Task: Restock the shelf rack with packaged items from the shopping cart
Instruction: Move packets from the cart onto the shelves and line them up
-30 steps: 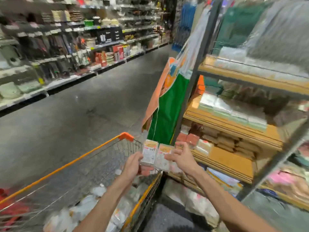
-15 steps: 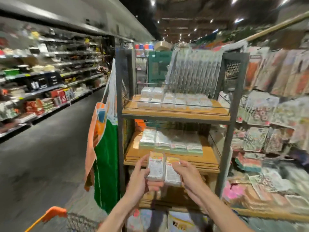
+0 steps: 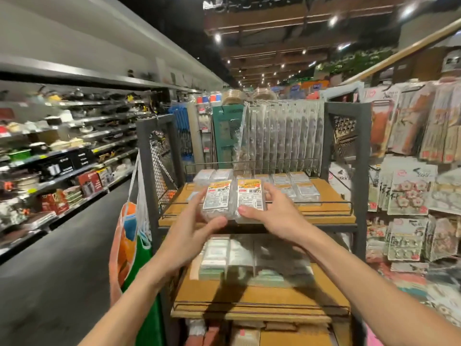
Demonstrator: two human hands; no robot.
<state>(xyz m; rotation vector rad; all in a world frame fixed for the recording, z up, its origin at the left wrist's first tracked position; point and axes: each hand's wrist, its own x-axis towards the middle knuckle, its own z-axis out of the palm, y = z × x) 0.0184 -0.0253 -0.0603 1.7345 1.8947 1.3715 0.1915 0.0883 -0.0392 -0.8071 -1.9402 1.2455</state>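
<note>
Your left hand (image 3: 197, 228) pinches the left packet (image 3: 217, 198), your right hand (image 3: 274, 216) the right packet (image 3: 250, 196), side by side just above the top shelf (image 3: 324, 213) beyond your fingers. They seem light, stiff and slick; grip low, thumbs in front.

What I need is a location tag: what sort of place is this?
Most likely a shop aisle, probably housewares. Wall shelves carry cookware, hanging packets fill a display, and the left hand and right hand hold packaged items over a shelf rack.
</note>
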